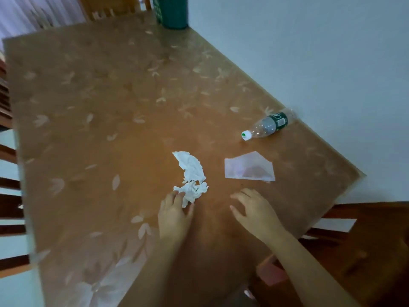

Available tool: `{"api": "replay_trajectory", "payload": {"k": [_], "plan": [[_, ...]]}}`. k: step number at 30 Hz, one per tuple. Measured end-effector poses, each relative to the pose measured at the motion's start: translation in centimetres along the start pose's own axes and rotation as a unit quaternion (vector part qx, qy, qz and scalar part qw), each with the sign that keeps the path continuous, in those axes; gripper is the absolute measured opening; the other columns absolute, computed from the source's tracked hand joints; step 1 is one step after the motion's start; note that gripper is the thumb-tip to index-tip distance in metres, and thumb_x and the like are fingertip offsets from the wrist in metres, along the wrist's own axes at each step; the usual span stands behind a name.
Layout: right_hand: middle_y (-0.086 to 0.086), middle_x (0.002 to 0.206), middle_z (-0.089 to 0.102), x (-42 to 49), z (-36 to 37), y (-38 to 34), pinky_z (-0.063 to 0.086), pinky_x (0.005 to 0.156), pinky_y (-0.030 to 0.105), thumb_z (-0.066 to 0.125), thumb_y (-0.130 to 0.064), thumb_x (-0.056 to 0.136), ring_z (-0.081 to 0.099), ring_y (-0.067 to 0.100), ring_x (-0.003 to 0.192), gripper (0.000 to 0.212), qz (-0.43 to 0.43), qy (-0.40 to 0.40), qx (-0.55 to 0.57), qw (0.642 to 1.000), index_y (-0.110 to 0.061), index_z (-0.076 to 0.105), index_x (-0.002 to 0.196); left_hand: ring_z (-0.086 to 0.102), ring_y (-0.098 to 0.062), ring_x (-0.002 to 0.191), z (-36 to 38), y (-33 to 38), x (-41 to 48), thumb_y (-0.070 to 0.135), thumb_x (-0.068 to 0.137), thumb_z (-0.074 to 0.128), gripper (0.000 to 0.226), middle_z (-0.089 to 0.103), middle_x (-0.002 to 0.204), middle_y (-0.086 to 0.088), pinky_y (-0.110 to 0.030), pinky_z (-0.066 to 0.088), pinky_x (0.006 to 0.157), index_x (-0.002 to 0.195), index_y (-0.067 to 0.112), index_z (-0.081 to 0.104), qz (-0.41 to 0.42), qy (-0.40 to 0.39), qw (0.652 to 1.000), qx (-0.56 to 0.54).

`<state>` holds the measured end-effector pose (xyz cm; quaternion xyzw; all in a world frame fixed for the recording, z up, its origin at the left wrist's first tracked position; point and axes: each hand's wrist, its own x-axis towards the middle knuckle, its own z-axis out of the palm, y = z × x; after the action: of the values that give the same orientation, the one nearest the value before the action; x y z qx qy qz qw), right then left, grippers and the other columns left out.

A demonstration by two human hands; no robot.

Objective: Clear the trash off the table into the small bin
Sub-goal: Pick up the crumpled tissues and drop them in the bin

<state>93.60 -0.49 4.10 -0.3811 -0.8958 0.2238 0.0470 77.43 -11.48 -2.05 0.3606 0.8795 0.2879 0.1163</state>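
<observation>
Head cam looks down on a brown table [99, 103] w/ a leaf-print cover. Wooden chairs [13, 209] stand along the table's left side. Dark green bin [172, 12] is at the table's far edge, its top cut off by the frame. L hand [174, 214], over the table's near middle, has thumb & fingers closed on the near end of a crumpled tissue [191, 171]; the rest of the tissue lies on the table. R hand [254, 211], nearer the table's right edge, has fingers spread & loose, holding nothing; whether it touches the table, can't tell. Plastic bottle [269, 125], white cap, green label, lies on its side by the table's right edge. Clear wrapper [249, 167] lies flat on the table btw bottle & R hand.
</observation>
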Motion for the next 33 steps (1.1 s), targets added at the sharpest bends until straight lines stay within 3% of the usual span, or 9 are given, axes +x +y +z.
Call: {"api": "replay_trajectory", "payload": {"k": [4,10,18,25,28,33], "plan": [[0.002,0.114,0.059,2.0,1.5,-0.1,0.044,0.091,0.033,0.054,-0.027,0.085,0.05,0.02,0.108,0.029,-0.009,-0.046,0.005,0.999,-0.016,0.057,0.112,0.048,-0.032,0.102,1.0,-1.0,0.5,0.02,0.08,0.065,0.037,0.056,0.117,-0.012,-0.04,0.04,0.083,0.115,0.01,0.059,-0.017,-0.02,0.999,0.028],[-0.001,0.118,0.057,4.1,2.9,-0.1,0.042,0.094,0.031,0.051,-0.029,0.087,0.049,0.016,0.11,0.031,-0.02,-0.085,0.005,0.996,-0.019,0.054,0.116,0.053,-0.034,0.091,1.0,-1.9,0.6,0.006,0.081,0.061,0.017,0.06,0.098,-0.018,-0.041,0.043,0.074,0.096,0.0,0.064,-0.038,-0.027,0.999,0.012],[0.001,0.112,0.059,7.9,4.4,-1.8,0.045,0.084,0.03,0.054,-0.024,0.085,0.053,0.018,0.101,0.029,-0.077,-0.073,0.025,0.994,-0.018,0.055,0.113,0.058,-0.034,0.076,-1.9,-3.4,-1.1,0.0,0.072,0.07,0.012,0.061,0.085,-0.016,-0.039,0.047,0.059,0.082,0.001,0.064,-0.086,0.039,0.995,-0.019],[0.007,0.113,0.059,11.9,6.6,-3.6,0.045,0.081,0.035,0.057,-0.016,0.083,0.051,0.025,0.104,0.029,-0.106,-0.053,0.024,0.993,-0.012,0.056,0.112,0.057,-0.024,0.069,-4.4,-4.0,-2.5,0.0,0.07,0.072,0.014,0.06,0.081,-0.009,-0.03,0.044,0.058,0.081,0.006,0.064,-0.081,0.084,0.992,-0.053],[0.01,0.112,0.059,12.6,7.4,-3.6,0.046,0.079,0.039,0.056,-0.016,0.083,0.05,0.028,0.103,0.027,-0.1,-0.06,0.015,0.993,-0.01,0.057,0.11,0.053,-0.017,0.064,-5.0,-4.1,-3.1,-0.004,0.068,0.072,0.016,0.057,0.076,-0.005,-0.018,0.037,0.06,0.078,0.006,0.064,-0.076,0.101,0.99,-0.064],[0.006,0.111,0.057,12.0,8.3,-3.4,0.047,0.078,0.034,0.054,-0.023,0.086,0.049,0.022,0.101,0.028,-0.109,-0.074,-0.017,0.991,-0.014,0.056,0.113,0.047,-0.003,0.063,-5.5,-4.1,-3.8,-0.005,0.067,0.072,0.018,0.052,0.074,0.004,-0.007,0.036,0.063,0.077,0.009,0.064,-0.082,0.112,0.988,-0.074]]}}
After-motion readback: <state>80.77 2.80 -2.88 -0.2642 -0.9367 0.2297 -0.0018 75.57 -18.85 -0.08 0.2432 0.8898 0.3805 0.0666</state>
